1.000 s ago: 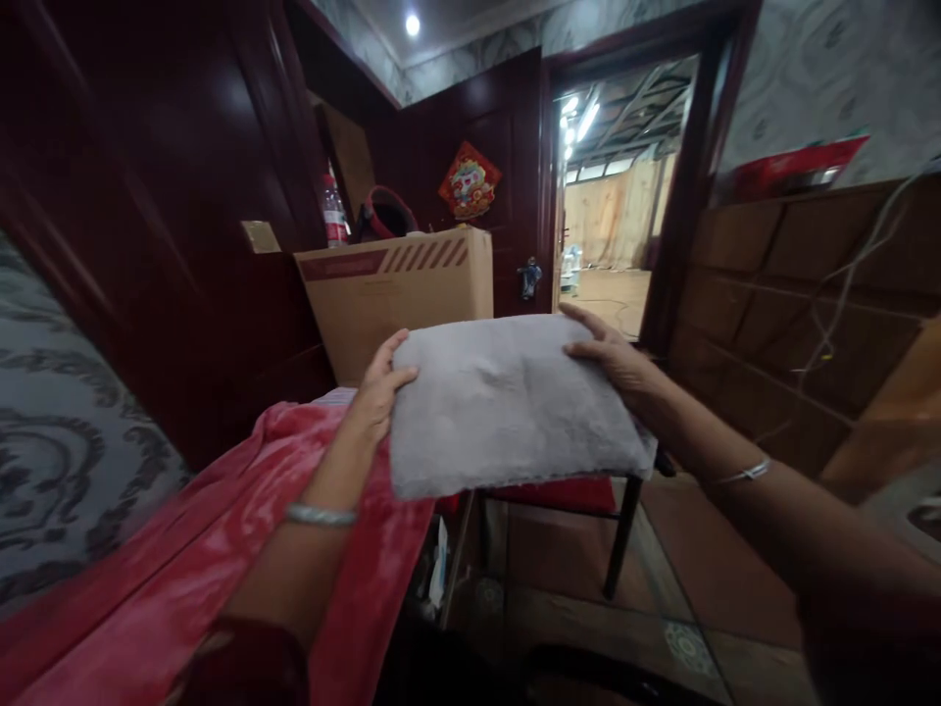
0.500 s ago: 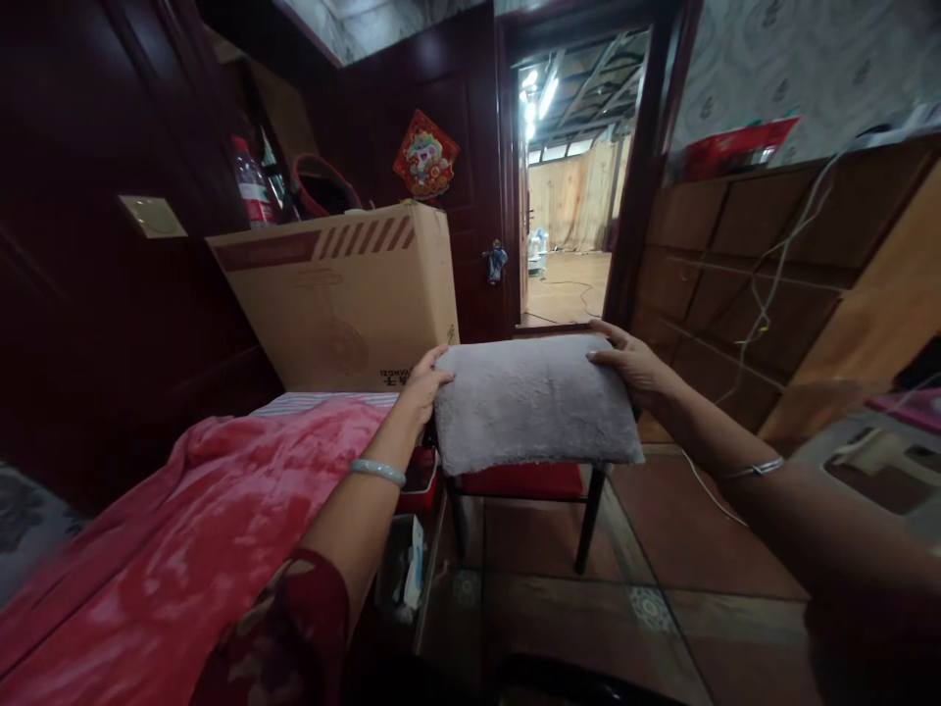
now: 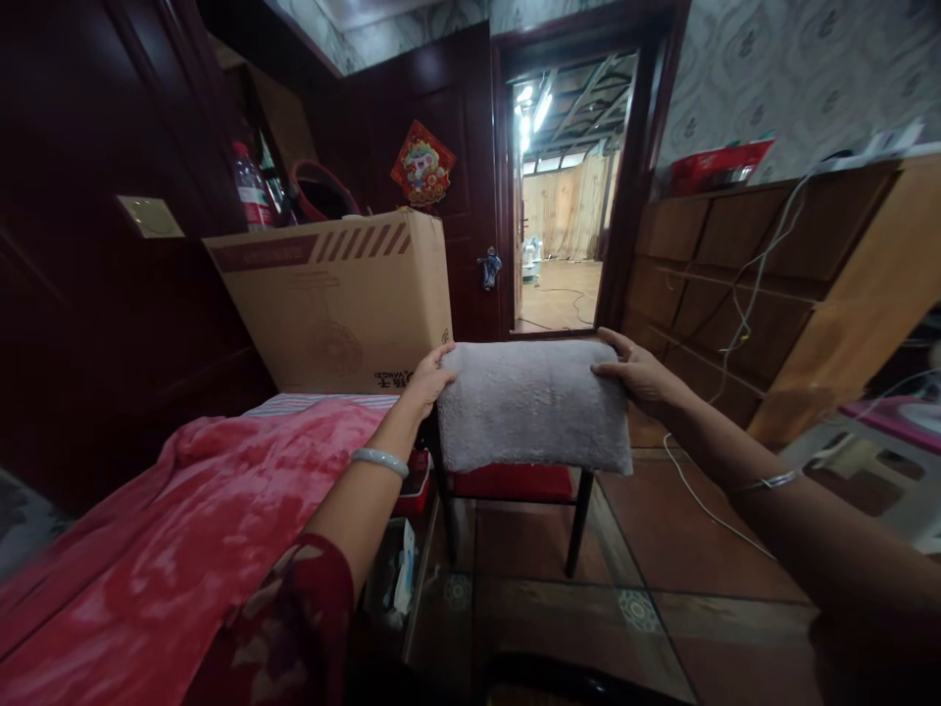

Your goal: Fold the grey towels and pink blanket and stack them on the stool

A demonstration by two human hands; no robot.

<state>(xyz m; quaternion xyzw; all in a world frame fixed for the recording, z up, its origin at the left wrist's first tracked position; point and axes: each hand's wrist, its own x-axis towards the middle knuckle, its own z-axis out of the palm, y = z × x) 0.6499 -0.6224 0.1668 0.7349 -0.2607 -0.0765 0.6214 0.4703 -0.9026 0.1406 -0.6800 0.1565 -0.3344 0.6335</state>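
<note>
A fuzzy grey towel [image 3: 534, 407] hangs over the backrest of a chair with a red seat [image 3: 511, 481] and dark metal legs. My left hand [image 3: 430, 379] pinches the towel's upper left corner, thumb in front and fingers behind. At the upper right corner my right hand [image 3: 633, 371] grips it the same way, with the index finger stretched along the top. The towel hides the backrest almost wholly.
To the left lies a bed with a pink-red blanket [image 3: 242, 510]. Behind it stands a large cardboard box [image 3: 345, 304]. A wooden cabinet [image 3: 779, 255] with a hanging white cable lines the right side. An open doorway [image 3: 563, 226] lies ahead.
The towel's lower right corner has come slightly inward and its bottom edge hangs more level. Both hands keep their hold on the upper corners. The view has shifted a little.
</note>
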